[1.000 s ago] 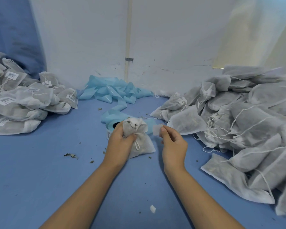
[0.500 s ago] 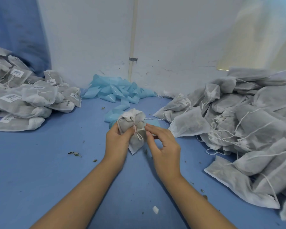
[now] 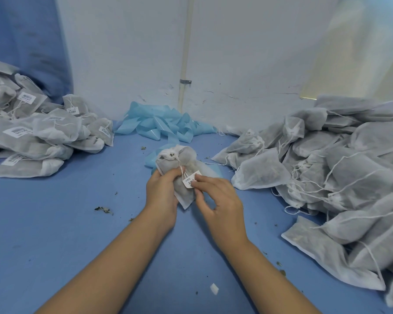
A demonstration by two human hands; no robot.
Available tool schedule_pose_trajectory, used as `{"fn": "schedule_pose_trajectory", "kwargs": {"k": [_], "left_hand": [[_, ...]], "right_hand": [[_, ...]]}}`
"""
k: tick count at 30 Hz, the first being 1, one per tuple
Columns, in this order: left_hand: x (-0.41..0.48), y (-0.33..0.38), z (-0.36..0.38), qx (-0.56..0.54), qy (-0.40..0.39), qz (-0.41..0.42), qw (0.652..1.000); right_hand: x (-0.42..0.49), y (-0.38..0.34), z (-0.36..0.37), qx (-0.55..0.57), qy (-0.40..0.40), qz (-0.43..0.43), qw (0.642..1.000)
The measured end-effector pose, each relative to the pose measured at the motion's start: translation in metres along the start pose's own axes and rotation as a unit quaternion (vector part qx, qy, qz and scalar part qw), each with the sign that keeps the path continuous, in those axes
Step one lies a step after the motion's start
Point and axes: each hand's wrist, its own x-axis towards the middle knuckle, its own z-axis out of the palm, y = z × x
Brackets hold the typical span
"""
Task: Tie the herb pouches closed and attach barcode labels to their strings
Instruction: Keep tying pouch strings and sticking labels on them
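A: Entry, head view. Where is the pouch?

B: The herb pouch (image 3: 176, 165) is held above the blue table (image 3: 55, 223), mid-frame, mouth gathered shut at the top with herb bits showing in the pucker. Its lower corner hangs free between the two hands.

A: Left hand?

B: The left hand (image 3: 162, 192) grips the pouch from the left side, fingers curled round the fabric, thumb up near the string (image 3: 181, 169).

A: Right hand?

B: The right hand (image 3: 216, 200) pinches the barcode label (image 3: 190, 179) with forefinger on top; the thumb is hidden beneath it. The other fingers are loosely bent. The label lies against the front of the pouch, tilted, touching the string. Print is visible but unreadable.

A: Is the label stuck on the string?

B: Cannot tell; the string runs under the label's left edge.

A: Surroundings?

B: Left: a pile of labelled pouches (image 3: 36, 134), white barcode tags facing up. Right: a larger pile of unlabelled pouches (image 3: 327, 168), loose strings trailing. At the back, against the white wall (image 3: 236, 53), a heap of light-blue backing strip (image 3: 161, 123); one run of it leads forward to just behind the held pouch. Herb crumbs (image 3: 103, 209) lie scattered on the table, and a small white scrap (image 3: 214, 288) sits between the forearms.
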Motion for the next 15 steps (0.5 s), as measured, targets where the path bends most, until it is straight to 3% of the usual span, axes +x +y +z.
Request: {"fn": "schedule_pose_trajectory", "kwargs": {"k": [6,11,15], "left_hand": [[-0.002,0.0045,0.0063,-0.027,0.0,-0.021,0.999],[-0.0024,0.0045,0.0064,-0.008,0.008,-0.011,1.0],[-0.0021,0.0036,0.005,0.035,0.005,0.009,0.999]], "right_hand": [[-0.0006,0.0019,0.0022,-0.044,-0.007,-0.028,0.999],[-0.0003,0.0016,0.0022,-0.149,-0.015,-0.056,0.987],[0.0001,-0.0011,0.0019,-0.099,-0.012,0.003,0.995]]}}
